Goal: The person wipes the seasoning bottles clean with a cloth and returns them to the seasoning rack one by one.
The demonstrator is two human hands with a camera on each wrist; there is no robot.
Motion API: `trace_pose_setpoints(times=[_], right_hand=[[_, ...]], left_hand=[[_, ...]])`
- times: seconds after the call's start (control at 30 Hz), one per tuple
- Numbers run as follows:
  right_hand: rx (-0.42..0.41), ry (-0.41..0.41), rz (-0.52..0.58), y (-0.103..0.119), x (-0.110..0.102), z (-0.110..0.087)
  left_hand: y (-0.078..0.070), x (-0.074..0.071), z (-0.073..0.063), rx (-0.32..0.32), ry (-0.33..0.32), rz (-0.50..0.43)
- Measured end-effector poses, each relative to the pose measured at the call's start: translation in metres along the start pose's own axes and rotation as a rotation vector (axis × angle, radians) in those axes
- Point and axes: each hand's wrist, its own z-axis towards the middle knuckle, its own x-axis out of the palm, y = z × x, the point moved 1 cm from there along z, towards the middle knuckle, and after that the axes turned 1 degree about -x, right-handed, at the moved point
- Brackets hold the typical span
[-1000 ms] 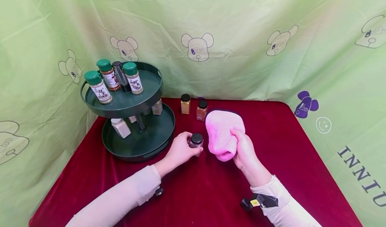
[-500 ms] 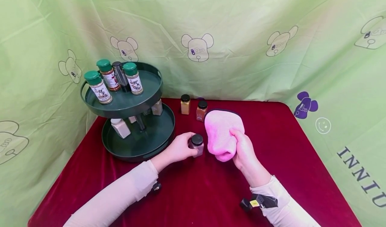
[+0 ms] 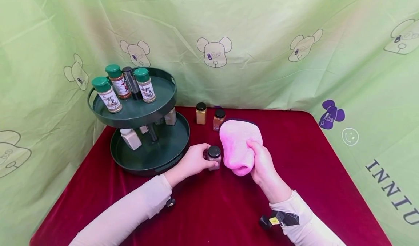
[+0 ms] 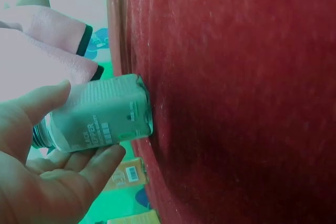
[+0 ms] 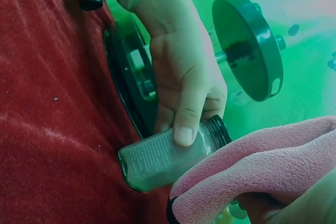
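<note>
My left hand [image 3: 193, 161] grips a small clear glass spice jar [image 3: 214, 161] with a black lid, thumb on one side and fingers on the other. The jar is upright, and in the left wrist view its printed label [image 4: 97, 129] includes the word "pepper". Its base is at the red cloth; whether it touches cannot be told. Just right of it, my right hand [image 3: 264, 166] holds a folded pink cloth [image 3: 239, 142] with dark edging, thumb on top. In the right wrist view the cloth [image 5: 262, 166] overlaps the jar's lower side near the lid.
A dark green two-tier round stand [image 3: 147, 158] is at left. Its upper tier [image 3: 160, 89] bears several bottles, some green-capped; white-capped [image 3: 131, 138] and other containers sit below. Two black-lidded jars, one yellow [image 3: 201, 114] and one orange [image 3: 218, 120], stand behind my hands on the red tablecloth [image 3: 294, 140].
My right hand has brought the pink cloth slightly left, closer to the jar. My left hand has shifted a little, and more of the jar's body shows below the lid.
</note>
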Motion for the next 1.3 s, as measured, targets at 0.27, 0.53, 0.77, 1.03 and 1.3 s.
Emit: trace_pose_setpoints(times=[0.27, 0.53, 0.77, 1.03, 1.3], right_hand=[[-0.017, 0.009, -0.010, -0.001, 0.004, -0.001], [0.030, 0.084, -0.057, -0.013, 0.013, -0.004], [0.043, 0.016, -0.106, -0.031, 0.013, 0.002], [0.125, 0.018, -0.169, -0.049, 0.009, 0.009], [0.117, 0.012, -0.022, -0.016, 0.016, -0.004]], left_hand=[[0.001, -0.004, 0.004, 0.030, 0.062, 0.002], [0.002, -0.008, 0.005, 0.036, 0.091, -0.019], [-0.002, -0.008, 0.004, 0.040, 0.075, -0.003], [-0.003, -0.007, 0.005, 0.052, 0.054, 0.032], [-0.001, -0.006, 0.004, 0.047, 0.062, 0.030]])
